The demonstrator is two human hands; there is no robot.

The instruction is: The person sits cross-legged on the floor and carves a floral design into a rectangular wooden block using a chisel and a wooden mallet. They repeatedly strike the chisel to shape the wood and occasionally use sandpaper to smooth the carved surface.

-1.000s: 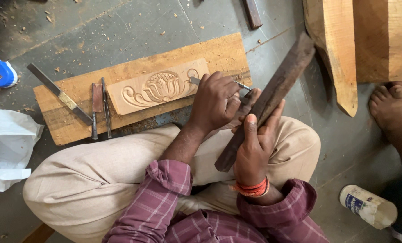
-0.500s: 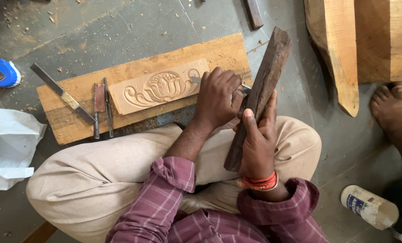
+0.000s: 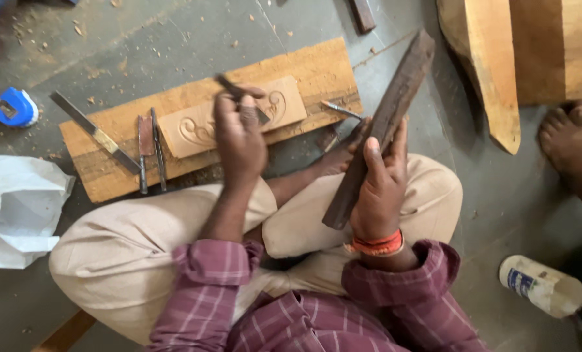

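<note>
**Fingers pinch a chisel and wrap a dark wooden bar**

Fingers of the left hand [image 3: 240,133] pinch a dark chisel [image 3: 242,98] above the carved panel [image 3: 193,127], at upper centre. At far left lies a white plastic bag [image 3: 14,208], its contents hidden. The panel rests on a plank [image 3: 304,68] beside two spare chisels [image 3: 149,150]. Right of centre, the right hand [image 3: 379,189] curls tight around a dark wooden bar [image 3: 388,117]. A white bottle [image 3: 542,287] lies at lower right.

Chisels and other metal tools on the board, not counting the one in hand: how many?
4: a flat file at the board's left end, two chisels side by side left of the carved panel, one chisel at the right end. The left hand may hide more.
</note>
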